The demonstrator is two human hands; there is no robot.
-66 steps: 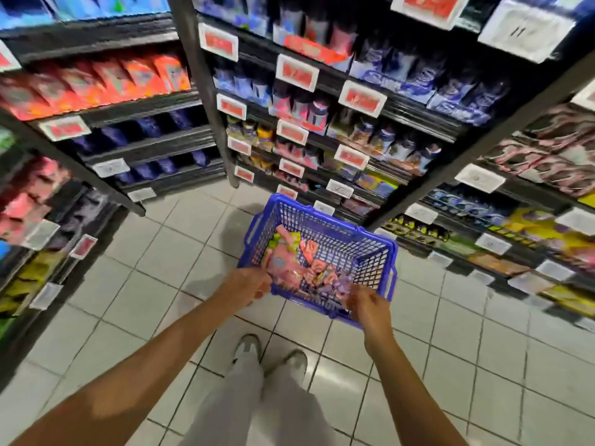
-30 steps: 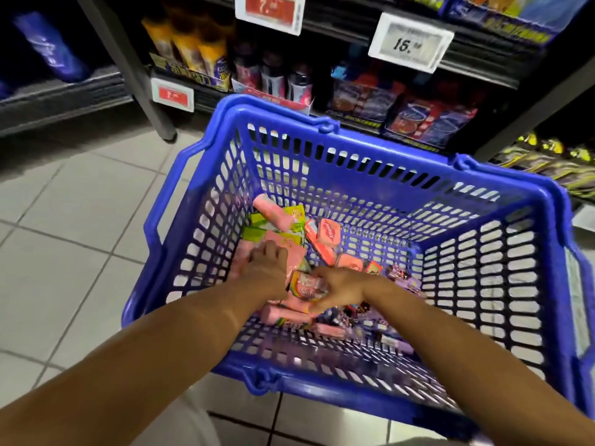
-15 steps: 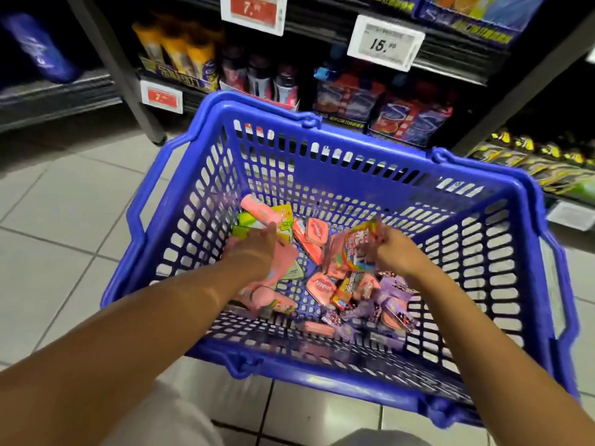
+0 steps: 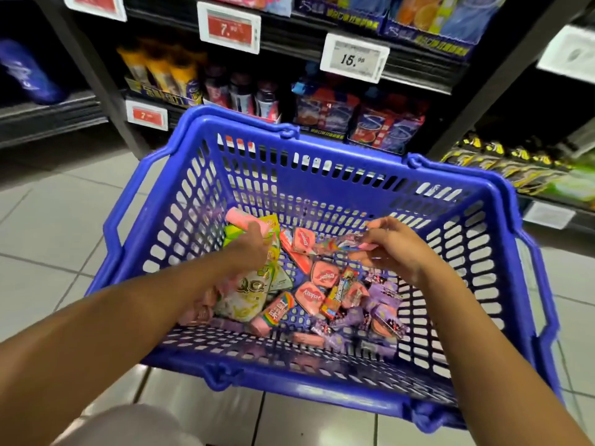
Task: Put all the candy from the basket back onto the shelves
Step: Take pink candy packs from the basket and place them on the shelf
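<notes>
Head view: the blue basket (image 4: 322, 188) sits on the tiled floor (image 4: 48, 226) directly in front of the stocked shelves (image 4: 322, 37), and both of the person's hands are inside it.

Progress: judged from the contents, the task is at an early stage. The basket floor carries a full scatter of candy: a yellow-green pouch (image 4: 248, 294), several pink tins (image 4: 325, 275), a rainbow-striped pack (image 4: 273, 312), pink rolls (image 4: 199, 312) at the left and purple wrapped pieces (image 4: 383, 304) at the right. No item is seen travelling to a shelf. Essentially the whole load appears left to place.

Right hand (image 4: 396, 249): raised above the pile, fingers curled, pinching a multicoloured candy packet (image 4: 335, 244) at its right end. The packet lies roughly level, clear of the items beneath. This is assessed as the first piece being lifted out.

Left hand (image 4: 251, 246): reaching deep toward the far left corner, back of the hand to the camera, lying over a pink tube (image 4: 238, 218) and the top edge of the green pouch. Its fingertips are hidden, so whether it grasps anything cannot be determined.

Both forearms extend downward and forward from the lower corners of the view, suggesting a bent or crouched stance.
</notes>
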